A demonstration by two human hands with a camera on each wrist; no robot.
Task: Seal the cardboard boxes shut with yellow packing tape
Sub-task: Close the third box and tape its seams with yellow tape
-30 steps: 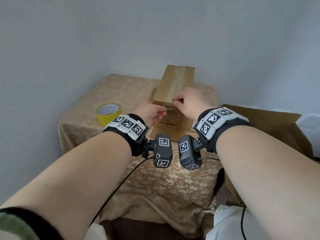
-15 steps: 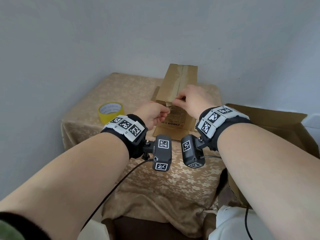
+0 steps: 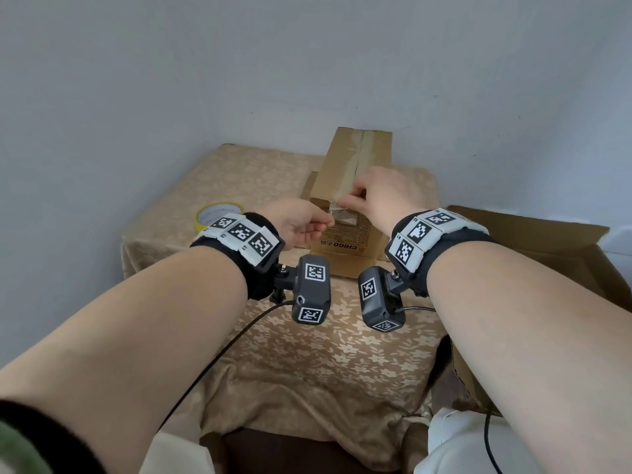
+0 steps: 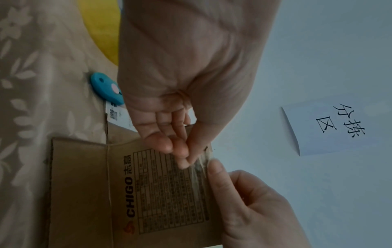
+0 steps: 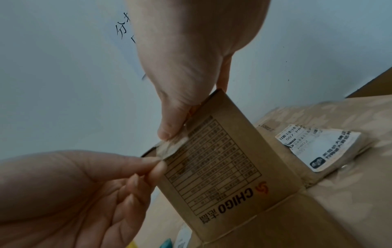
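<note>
Pinching tape strip (image 4: 200, 165) between both hands, atop box (image 3: 345, 230).

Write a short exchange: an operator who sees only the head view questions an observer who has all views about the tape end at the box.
Operator: What is the left hand doing at the box edge?
Observer: The left hand pinches the loose end of a crumpled translucent tape strip at the top edge of the box.
Operator: Any tool nearby?
Observer: A small blue tool lies on the cloth beside the box, out of your view.
</note>
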